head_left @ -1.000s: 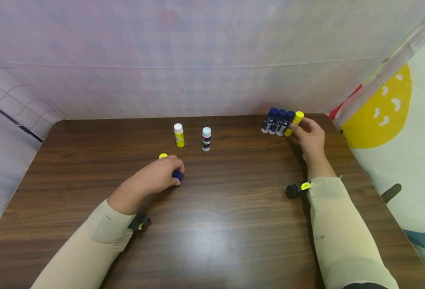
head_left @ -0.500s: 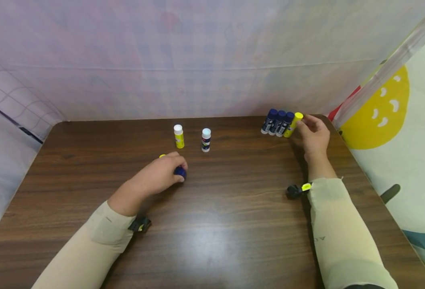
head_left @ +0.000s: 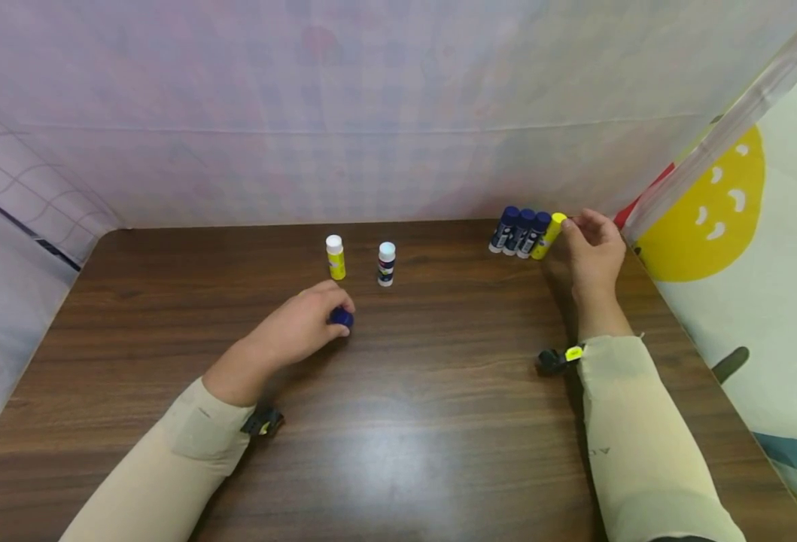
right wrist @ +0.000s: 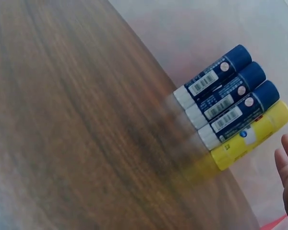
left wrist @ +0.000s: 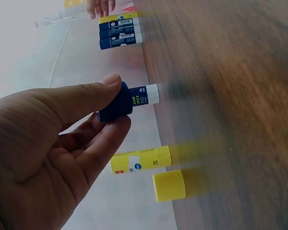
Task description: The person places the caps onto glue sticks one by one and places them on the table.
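Between thumb and fingers, my left hand [head_left: 299, 324] pinches a dark blue glue stick cap [left wrist: 116, 103] above the table. Behind it stands an uncapped blue glue stick [head_left: 386, 265] with its white top bare. Left of that one is an uncapped yellow glue stick [head_left: 336, 260], also upright. A loose yellow cap [left wrist: 169, 186] stands near it, hidden by my left hand in the head view. My right hand [head_left: 597, 252] is beside a capped yellow glue stick [right wrist: 252, 136], its fingers relaxed and apart from it. That stick ends a row with several capped blue glue sticks [right wrist: 225, 108].
The wooden table [head_left: 425, 391] ends at the back against a pale curtain [head_left: 371, 113]. The row of sticks stands near the back right corner. A printed cloth [head_left: 777, 316] hangs along the right side.
My right hand has let go of the yellow glue stick and moved right of it. My left hand has shifted slightly right and back with the blue cap, covering the yellow cap.
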A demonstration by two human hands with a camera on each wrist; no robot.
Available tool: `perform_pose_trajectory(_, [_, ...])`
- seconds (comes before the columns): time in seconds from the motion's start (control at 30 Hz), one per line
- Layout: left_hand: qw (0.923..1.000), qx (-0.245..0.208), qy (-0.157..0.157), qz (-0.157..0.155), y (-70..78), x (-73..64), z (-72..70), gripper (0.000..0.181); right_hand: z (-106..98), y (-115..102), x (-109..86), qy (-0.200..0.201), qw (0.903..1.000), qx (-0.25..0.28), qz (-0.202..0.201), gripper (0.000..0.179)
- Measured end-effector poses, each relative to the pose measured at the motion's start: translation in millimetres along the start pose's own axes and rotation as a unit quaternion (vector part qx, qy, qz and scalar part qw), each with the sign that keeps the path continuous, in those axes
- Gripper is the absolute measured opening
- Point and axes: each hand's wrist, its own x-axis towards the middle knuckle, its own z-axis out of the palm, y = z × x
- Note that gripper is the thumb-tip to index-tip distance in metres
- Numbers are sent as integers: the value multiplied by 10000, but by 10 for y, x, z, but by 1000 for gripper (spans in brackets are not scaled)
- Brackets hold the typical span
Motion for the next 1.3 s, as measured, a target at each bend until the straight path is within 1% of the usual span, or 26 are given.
perform_pose_trajectory(0.13, [9999,-5,84,105,5,5,5,24,17,-64,-11,79,9999,79,-80,26])
perform_pose_trajectory(0.2, [9998,-3,135,173,3,6,9,24,29,-100,-21,111,9997,203,-111,30])
perform_pose_trajectory(0.27, [9996,-12,180,217,-3,8,13,24,44,-140,-38,134,9996,181,-167,33])
perform_pose_trajectory(0.37, [9994,-37,241,245,-10,17,15,24,75,-202,-57,114,9995,197,-239,36])
perform_pose_trajectory(0.5, [9991,-72,310,262,-6,19,12,24,138,-282,-92,27,9990,304,-329,34])
perform_pose_trajectory(0.63, [9990,-115,353,240,9,18,9,25,201,-332,-138,-143,9981,468,-362,33])
perform_pose_trajectory(0.8, [9987,-203,421,211,23,25,18,26,286,-375,-208,-409,9976,391,-393,31])
perform_pose_trajectory(0.93, [9984,-292,449,171,32,17,13,27,383,-418,-281,-615,9961,383,-508,32])
perform_pose_trajectory(1.1, [9980,-394,487,81,45,6,-9,27,520,-479,-397,-936,9931,294,-637,25])
perform_pose_trajectory(1.3, [9965,-443,674,218,52,5,-4,25,628,-505,-505,-1258,9898,385,-542,24])
